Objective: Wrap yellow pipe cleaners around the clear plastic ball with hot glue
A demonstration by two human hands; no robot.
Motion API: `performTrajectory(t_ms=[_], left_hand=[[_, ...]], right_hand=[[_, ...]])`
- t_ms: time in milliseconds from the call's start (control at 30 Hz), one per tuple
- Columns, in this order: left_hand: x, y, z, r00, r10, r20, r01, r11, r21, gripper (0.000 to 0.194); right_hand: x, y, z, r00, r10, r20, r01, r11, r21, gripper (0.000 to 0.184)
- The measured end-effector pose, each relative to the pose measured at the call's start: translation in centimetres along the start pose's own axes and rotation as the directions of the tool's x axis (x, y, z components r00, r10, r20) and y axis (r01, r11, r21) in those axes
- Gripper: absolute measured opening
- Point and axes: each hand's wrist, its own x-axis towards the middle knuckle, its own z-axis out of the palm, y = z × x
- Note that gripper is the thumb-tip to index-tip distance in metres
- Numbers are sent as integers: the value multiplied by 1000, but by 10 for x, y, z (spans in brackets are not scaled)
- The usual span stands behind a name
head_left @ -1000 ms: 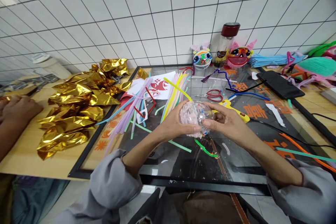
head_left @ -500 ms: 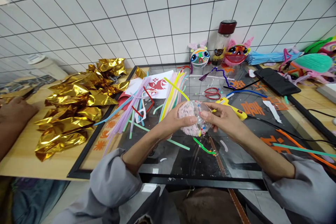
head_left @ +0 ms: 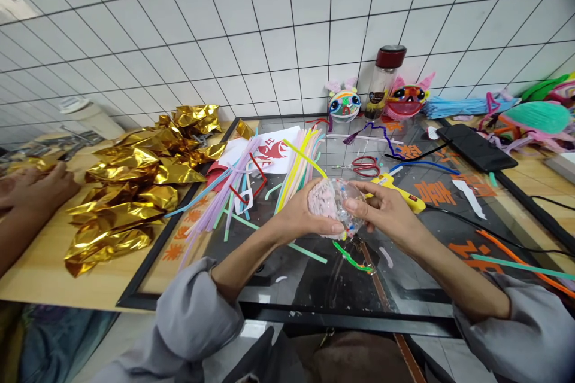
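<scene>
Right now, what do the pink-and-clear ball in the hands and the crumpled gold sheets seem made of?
Pink-and-clear ball: the bare side is probably glossy plastic, see-through with highlights; the pale pink covering, perhaps chenille, looks matte and textured.
Crumpled gold sheets: likely thin metallic foil or coated film, mirror-shiny, with sharp creases.

Scissors (head_left: 353,166) behind ball (head_left: 324,203) (foil (head_left: 135,163) left)

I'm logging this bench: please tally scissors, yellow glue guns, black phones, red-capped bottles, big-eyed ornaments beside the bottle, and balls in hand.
Scissors: 1
Glue guns: 1
Phones: 1
Red-capped bottles: 1
Big-eyed ornaments: 2
Held balls: 1
Total: 7
</scene>
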Motion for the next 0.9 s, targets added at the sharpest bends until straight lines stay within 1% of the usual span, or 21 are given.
performTrajectory(t_ms=[133, 233, 333, 467, 567, 633, 700, 800, 900], left_hand=[[0, -1, 1, 1000, 9, -2, -9, 1000, 0, 88], [0, 0, 1, 1000, 11, -1, -11, 1000, 13, 86], [-1, -1, 1, 999, 31, -37, -28, 995, 94, 85], [-2, -4, -1, 994, 66, -91, -45, 974, 221, 91], [-3, -6, -2, 989, 100, -105, -65, 954, 292, 93], [-4, -6, -2, 988, 110, -108, -72, 949, 307, 93], [-5, -4, -1, 988, 106, -114, -67, 950, 306, 95], [-6, -2, 1, 990, 95, -104, -61, 954, 295, 96], [-7, 0, 2, 989, 104, -103, -66, 947, 314, 93]], right_hand=[[-1, 0, 1, 1000, -2, 7, 2, 1000, 1, 52], [-2, 2, 1, 1000, 12, -6, -12, 1000, -10, 56], [-3, 4, 2, 999, 18, -32, -18, 1000, -21, 61], [-4, 8, 1, 999, -43, -13, 43, 999, -17, 62], [-6, 11, 0, 999, -33, -17, 31, 998, -62, 74], [-7, 12, -2, 1000, -15, -10, 14, 996, -89, 84], [-9, 12, -3, 1000, -19, 15, 20, 996, -90, 89], [-11, 12, -5, 998, -42, 39, 45, 996, -71, 82], [-13, 13, -7, 999, -25, 45, 29, 995, -98, 75]])
